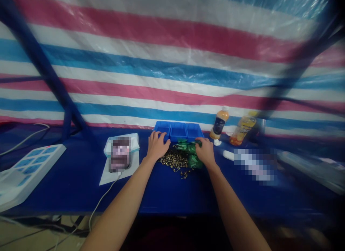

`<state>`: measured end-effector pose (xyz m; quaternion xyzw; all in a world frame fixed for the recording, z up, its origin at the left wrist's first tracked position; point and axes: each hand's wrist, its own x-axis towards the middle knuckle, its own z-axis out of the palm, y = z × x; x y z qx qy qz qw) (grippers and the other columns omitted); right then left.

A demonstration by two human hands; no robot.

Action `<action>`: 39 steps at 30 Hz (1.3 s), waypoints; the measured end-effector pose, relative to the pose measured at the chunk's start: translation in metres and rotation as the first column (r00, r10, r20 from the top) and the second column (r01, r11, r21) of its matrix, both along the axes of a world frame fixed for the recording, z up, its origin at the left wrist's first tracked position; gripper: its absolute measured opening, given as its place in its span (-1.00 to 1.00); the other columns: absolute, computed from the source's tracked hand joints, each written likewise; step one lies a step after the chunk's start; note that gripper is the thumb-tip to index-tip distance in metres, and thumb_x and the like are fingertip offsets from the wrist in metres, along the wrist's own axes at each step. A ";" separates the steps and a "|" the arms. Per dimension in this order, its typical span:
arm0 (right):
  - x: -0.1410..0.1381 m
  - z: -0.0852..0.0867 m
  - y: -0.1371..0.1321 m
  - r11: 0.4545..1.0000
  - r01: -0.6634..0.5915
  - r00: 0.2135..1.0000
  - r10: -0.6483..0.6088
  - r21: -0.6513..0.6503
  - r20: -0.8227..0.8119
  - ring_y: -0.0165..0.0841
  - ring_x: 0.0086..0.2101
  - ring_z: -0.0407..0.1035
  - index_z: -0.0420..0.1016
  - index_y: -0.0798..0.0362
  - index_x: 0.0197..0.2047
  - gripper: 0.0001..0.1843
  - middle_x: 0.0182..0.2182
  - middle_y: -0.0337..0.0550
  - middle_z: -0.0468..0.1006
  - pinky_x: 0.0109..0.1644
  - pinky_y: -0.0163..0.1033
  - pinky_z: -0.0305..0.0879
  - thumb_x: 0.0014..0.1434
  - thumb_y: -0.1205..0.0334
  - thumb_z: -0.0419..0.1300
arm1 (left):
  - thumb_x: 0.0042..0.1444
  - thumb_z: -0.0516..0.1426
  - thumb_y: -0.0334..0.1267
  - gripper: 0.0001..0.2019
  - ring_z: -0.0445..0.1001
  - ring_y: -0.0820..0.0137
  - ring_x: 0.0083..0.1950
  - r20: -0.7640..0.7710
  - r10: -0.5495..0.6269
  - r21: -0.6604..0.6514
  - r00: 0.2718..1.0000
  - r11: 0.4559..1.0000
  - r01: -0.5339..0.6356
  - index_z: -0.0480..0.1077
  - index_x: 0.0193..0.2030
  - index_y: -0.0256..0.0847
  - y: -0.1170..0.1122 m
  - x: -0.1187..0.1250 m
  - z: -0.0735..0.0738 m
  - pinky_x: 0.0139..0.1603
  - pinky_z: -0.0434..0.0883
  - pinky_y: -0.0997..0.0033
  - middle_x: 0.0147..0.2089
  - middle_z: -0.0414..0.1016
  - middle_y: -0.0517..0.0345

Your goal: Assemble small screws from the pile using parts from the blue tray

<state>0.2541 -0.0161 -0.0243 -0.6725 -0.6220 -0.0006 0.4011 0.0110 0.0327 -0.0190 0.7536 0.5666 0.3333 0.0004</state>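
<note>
A pile of small brass-coloured screws [175, 161] lies on the blue table [167, 193] in front of me. My left hand [157, 146] rests palm down at the pile's left edge, fingers spread toward the blue tray [178, 130]. My right hand [205, 151] is closed on green plastic bags [191, 150] heaped at the right of the pile. The blue tray has three compartments and stands just behind both hands; what it holds cannot be seen.
Two orange drink bottles [221, 123] [242, 129] stand at the back right. A phone on white paper [120, 154] with a cable lies to the left. A white power strip [25, 169] sits at the far left. A striped tarp hangs behind.
</note>
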 end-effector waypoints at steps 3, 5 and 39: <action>0.000 0.000 0.000 1.000 -0.002 1.000 0.002 -0.005 -0.006 -0.12 -0.12 0.32 0.55 -0.02 -0.07 -0.67 -0.16 0.01 0.47 0.04 -0.02 0.19 0.13 0.27 0.08 | 0.19 0.04 -0.06 -0.55 -0.05 0.03 0.40 0.004 -0.060 -0.013 0.998 0.998 0.060 0.33 0.19 -0.10 0.003 -0.002 -0.003 0.38 0.00 -0.02 0.21 0.25 -0.05; 0.000 0.000 0.000 1.000 -0.007 1.000 0.007 -0.003 -0.015 -0.14 -0.12 0.33 0.55 -0.01 -0.07 -0.67 -0.16 0.00 0.47 0.05 -0.03 0.19 0.14 0.27 0.07 | 0.18 0.05 -0.07 -0.54 -0.09 0.03 0.42 0.020 -0.093 -0.031 0.995 0.995 0.094 0.32 0.20 -0.11 0.006 -0.003 -0.004 0.39 -0.01 -0.04 0.22 0.23 -0.05; 0.001 0.016 0.002 0.959 0.082 0.936 0.019 0.272 -0.351 -0.15 -0.12 0.43 0.55 0.15 -0.03 -0.58 -0.14 0.07 0.58 0.05 -0.03 0.29 0.23 0.07 0.06 | 0.21 0.08 -0.14 -0.79 0.38 0.15 -0.02 0.202 -0.079 0.125 0.976 0.991 0.054 0.50 -0.17 -0.13 -0.019 0.003 0.022 0.01 0.30 0.15 -0.13 0.48 0.05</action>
